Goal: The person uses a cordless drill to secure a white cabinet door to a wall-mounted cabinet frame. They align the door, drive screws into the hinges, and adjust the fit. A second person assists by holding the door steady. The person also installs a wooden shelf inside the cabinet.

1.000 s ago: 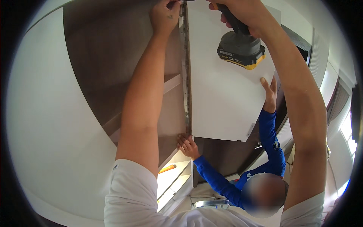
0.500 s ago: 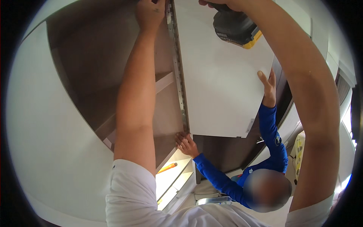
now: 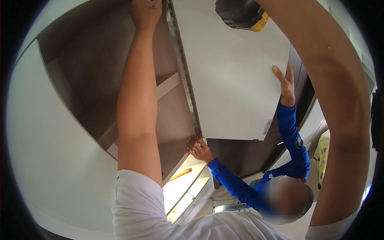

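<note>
My left hand (image 3: 146,13) is raised at the top edge beside the long metal piano hinge (image 3: 182,66); its fingers are cut off. The hinge runs between the brown cabinet frame and a white door panel (image 3: 236,86). From the top edge hangs the black and yellow battery base of a cordless drill (image 3: 240,15), in front of the panel. My right forearm (image 3: 320,44) reaches up to it, the hand itself beyond the edge; the earlier frame shows its fingers around the handle. A co-worker's hand (image 3: 285,86) supports the panel's right edge, the other (image 3: 199,149) the hinge's lower end.
The co-worker in a blue sleeve (image 3: 228,182) stands below the panel. To the left is the brown cabinet interior (image 3: 92,60) with a curved white side panel (image 3: 48,140). An orange tool (image 3: 181,174) lies on a lit shelf below. A metal rail (image 3: 232,208) shows lower down.
My left hand, the hinge's upper part and the drill now appear farther left. The drill and my right hand have also risen, the hand passing out of the picture. The co-worker's hands stay on the panel and hinge.
</note>
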Tool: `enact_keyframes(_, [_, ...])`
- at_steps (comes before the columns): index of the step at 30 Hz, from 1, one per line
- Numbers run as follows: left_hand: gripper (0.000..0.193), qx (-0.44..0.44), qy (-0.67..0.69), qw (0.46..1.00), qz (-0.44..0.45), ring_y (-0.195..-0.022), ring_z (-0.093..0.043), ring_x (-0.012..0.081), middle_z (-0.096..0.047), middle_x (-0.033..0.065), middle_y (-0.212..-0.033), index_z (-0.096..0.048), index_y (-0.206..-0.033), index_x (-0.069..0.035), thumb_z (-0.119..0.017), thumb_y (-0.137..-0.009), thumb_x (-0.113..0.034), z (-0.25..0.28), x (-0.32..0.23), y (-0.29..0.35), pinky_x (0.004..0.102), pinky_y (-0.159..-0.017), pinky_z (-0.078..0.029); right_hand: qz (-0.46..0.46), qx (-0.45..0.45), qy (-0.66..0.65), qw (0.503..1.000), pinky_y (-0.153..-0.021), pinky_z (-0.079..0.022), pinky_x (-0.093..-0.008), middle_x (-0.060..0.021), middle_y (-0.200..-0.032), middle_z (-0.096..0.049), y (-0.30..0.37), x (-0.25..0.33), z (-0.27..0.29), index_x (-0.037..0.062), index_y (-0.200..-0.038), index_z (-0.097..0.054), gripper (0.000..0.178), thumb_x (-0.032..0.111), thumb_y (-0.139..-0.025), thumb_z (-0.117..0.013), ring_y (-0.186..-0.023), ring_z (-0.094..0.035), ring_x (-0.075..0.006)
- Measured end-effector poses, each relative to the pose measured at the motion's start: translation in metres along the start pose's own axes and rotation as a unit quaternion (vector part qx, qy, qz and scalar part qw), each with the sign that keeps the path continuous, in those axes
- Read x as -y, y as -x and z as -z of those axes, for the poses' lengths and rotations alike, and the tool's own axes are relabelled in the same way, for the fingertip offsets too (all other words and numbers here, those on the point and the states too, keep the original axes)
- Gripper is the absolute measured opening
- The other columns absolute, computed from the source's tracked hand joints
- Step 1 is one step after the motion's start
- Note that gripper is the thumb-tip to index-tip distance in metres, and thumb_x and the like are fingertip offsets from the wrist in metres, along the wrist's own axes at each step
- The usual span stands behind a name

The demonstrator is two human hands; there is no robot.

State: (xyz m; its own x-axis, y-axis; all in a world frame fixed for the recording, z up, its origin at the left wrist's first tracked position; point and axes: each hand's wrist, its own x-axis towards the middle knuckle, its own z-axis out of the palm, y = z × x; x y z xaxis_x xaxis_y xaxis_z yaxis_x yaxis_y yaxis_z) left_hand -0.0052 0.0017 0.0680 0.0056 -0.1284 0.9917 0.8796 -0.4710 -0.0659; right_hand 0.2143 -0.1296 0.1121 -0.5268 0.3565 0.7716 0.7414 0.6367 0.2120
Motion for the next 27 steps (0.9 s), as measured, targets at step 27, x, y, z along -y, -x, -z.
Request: enact_keyframes(27, [0.018, -0.018, -0.045, 0.999, -0.016, -0.084, -0.070, 0.0354, -0.072, 0.0212, -0.092, -0.071, -0.098, 0.006, -0.067, -0.094, -0.012, -0.006, -0.005, 0.006, 0.0420, -0.077, -0.054, -0.027, -0.002, -0.111, 0.993, -0.058, -0.054, -0.0377, -0.0175, -0.066, -0.068, 0.011, 0.001, 0.003, -0.0098, -0.079, -0.072, 0.052, 0.041, -0.090, -0.072, -0.056, -0.066, -0.0243])
